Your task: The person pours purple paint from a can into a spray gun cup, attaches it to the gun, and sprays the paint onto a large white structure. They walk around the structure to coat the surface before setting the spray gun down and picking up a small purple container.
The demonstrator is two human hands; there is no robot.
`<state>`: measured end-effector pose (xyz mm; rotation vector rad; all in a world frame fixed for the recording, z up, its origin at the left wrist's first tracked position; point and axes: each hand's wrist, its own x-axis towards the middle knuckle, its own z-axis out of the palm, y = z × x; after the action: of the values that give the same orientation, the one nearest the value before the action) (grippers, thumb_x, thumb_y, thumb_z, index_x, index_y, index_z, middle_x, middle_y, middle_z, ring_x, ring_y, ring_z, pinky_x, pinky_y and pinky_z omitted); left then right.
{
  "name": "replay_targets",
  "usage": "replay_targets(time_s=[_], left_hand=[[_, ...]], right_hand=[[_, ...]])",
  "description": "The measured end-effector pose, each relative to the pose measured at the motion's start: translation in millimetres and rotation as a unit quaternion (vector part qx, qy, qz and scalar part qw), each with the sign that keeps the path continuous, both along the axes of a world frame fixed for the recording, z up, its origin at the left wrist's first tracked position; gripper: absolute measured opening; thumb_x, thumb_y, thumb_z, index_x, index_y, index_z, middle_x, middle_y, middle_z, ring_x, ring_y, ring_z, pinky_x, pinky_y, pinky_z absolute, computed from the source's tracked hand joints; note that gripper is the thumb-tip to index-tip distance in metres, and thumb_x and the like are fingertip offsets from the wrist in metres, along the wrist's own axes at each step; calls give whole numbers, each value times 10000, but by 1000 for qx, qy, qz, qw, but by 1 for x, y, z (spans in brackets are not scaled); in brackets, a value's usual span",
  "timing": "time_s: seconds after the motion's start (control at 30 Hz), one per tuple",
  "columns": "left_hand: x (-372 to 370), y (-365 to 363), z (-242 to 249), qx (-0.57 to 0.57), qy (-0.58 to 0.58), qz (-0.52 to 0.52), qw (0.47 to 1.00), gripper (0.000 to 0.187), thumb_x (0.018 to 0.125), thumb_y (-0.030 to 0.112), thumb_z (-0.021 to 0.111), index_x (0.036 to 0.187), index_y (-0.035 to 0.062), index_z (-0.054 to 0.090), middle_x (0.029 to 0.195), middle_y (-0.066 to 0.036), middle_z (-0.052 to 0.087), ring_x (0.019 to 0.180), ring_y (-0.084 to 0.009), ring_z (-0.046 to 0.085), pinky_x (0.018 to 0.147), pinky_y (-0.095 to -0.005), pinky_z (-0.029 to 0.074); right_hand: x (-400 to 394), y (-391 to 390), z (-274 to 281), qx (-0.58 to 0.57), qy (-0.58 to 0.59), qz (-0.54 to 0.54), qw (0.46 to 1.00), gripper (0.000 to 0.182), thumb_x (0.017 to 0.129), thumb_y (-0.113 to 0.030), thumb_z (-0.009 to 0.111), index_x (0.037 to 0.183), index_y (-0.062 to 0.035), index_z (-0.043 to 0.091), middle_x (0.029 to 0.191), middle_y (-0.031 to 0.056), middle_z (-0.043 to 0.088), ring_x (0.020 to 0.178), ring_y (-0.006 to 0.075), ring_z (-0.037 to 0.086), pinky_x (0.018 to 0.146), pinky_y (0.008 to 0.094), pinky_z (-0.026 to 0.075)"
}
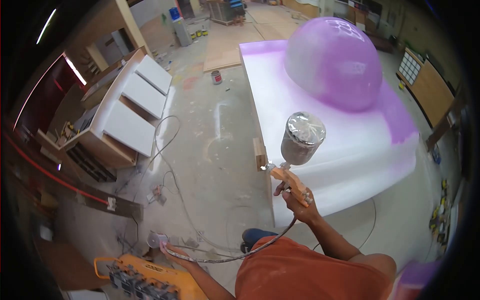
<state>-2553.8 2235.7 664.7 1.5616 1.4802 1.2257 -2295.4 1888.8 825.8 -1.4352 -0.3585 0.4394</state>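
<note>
In the head view, my right hand (301, 202) is wrapped round the handle of a spray gun (292, 184) with an orange body. A metal paint cup (303, 140) with a shiny lid sits on top of the gun. From its handle an air hose (250, 256) curves down across my front towards the left. My left hand (172, 251) is low at the left, its fingers closed round a small pale can (157, 240). Beyond the gun stands a large white moulded form (320, 185) carrying a glossy purple and white dome (340, 70).
White panels (127, 127) lean on a wooden bench at left. A yellow machine (150, 270) stands below my left hand. Hose loops (175, 175) cross the floor. A paint tin (216, 77) stands further off. At right is a wooden board (427, 92).
</note>
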Motion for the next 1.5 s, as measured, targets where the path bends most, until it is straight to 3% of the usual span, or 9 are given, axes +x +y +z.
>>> replay_targets(time_s=[0.13, 0.3, 0.47, 0.67, 0.77, 0.93, 1.13, 1.37, 1.5], left_hand=[[74, 30, -3, -128, -225, 24, 965, 523, 1052, 415, 417, 1405, 30, 426, 1443, -151, 422, 1352, -257, 411, 1111, -425, 328], [222, 163, -1, -11, -336, -114, 935, 526, 1039, 461, 419, 1396, 74, 419, 1541, -105, 354, 1459, -228, 261, 1207, -434, 108], [452, 242, 66, 52, -359, -230, 903, 432, 1047, 429, 434, 1287, 70, 454, 1547, -133, 351, 1477, -277, 230, 1216, -451, 105], [658, 300, 119, 200, -367, -478, 773, 319, 1079, 355, 388, 1154, 57, 472, 1588, -205, 256, 1409, -278, 320, 1203, -448, 197], [748, 321, 88, 246, -320, -466, 787, 295, 1081, 282, 364, 1083, 21, 503, 1491, -259, 392, 1413, -341, 354, 1170, -480, 273], [888, 378, -50, 103, -127, -577, 800, 278, 1053, 219, 470, 1155, -32, 532, 1318, -195, 543, 1188, -283, 525, 1054, -371, 387], [983, 430, -228, 152, 158, -758, 614, 219, 997, 113, 538, 1169, -21, 559, 1076, -169, 567, 1054, -323, 566, 966, -404, 442], [1082, 417, -236, 139, 210, -826, 504, 155, 971, 61, 553, 1087, 24, 648, 1092, -179, 553, 1033, -346, 574, 934, -424, 457], [1098, 369, -236, 129, 152, -852, 484, 191, 973, 25, 540, 1113, 62, 664, 1139, -186, 552, 1089, -351, 570, 958, -435, 452]], right_hand=[[32, 13, -27, 14, -36, -69, 997, 374, 960, -150, 601, 1293, 6, 530, 993, 42, 625, 910, 116, 562, 819, 282, 464], [115, 108, -63, 12, -16, -168, 986, 350, 960, -135, 594, 1277, 1, 537, 990, 52, 611, 902, 124, 563, 810, 286, 472], [230, 185, -67, 35, -39, -269, 962, 318, 970, -166, 604, 1248, -19, 554, 935, 22, 610, 697, 59, 507, 601, 218, 432], [332, 253, -73, 141, -26, -386, 911, 236, 971, -187, 619, 1155, -43, 583, 907, 23, 623, 566, 12, 416, 477, 189, 343], [363, 271, -78, 101, -41, -448, 887, 249, 971, -199, 621, 1163, -45, 581, 898, 25, 629, 557, 11, 413, 478, 186, 344], [408, 309, -97, 43, -73, -584, 808, 275, 970, -226, 631, 1175, -46, 593, 877, 19, 634, 552, 18, 430, 473, 186, 344], [439, 339, -144, -9, -55, -751, 658, 217, 977, -245, 633, 1090, -61, 647, 856, -11, 639, 533, 11, 439, 448, 184, 337], [477, 284, -143, 7, 0, -853, 522, 236, 969, -307, 639, 903, -81, 651, 699, -35, 576, 447, 24, 404, 402, 211, 309], [486, 226, -198, -63, 40, -878, 473, 353, 951, -372, 658, 733, -102, 593, 581, -52, 471, 406, 43, 374, 378, 238, 282]])
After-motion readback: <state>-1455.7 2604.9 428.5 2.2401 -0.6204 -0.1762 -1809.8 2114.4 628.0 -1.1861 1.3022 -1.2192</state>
